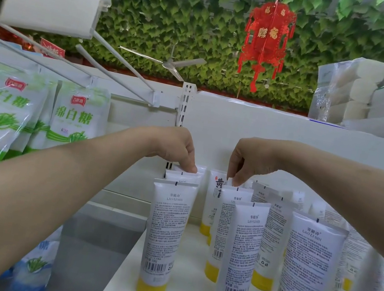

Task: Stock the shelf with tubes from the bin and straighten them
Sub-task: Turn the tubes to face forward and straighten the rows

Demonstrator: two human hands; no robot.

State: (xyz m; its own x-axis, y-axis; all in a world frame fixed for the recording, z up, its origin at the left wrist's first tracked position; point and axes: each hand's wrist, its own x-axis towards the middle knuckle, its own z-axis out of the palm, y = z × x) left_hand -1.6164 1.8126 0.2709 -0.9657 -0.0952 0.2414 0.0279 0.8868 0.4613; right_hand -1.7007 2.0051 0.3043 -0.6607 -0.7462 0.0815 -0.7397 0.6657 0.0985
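Evidently these tubes point(241, 251) will handle as light, soft-walled plastic. Each stands cap-down on a yellow cap, so they are top-heavy and likely to tip when nudged. The flat crimped seal at the top looks like the stiffest part and the best place to take hold, since squeezing the body would only dent it. The glossy skin may also be a little slippery.

Both hands are working at the back of the shelf point(176, 283). The left hand point(180, 149) has its grip narrow, with fingers curled down and pinching the crimp of the left rear tube point(200, 173). The right hand point(247, 160) is likewise narrow and pinches the top of the right rear tube point(228, 182), just behind the next one in that file. The bin is not in view.

Room is tight. Tubes stand in files from front to back, close together, and both forearms reach over the front ones, so a low wrist could knock them over. The left file runs right along the shelf's left edge, with a drop beside it. The back panel point(241, 123) stops any push rearward. Sugar bags point(72, 121) hang to the left, apart from the tubes. Straight up is the freest way to lift.
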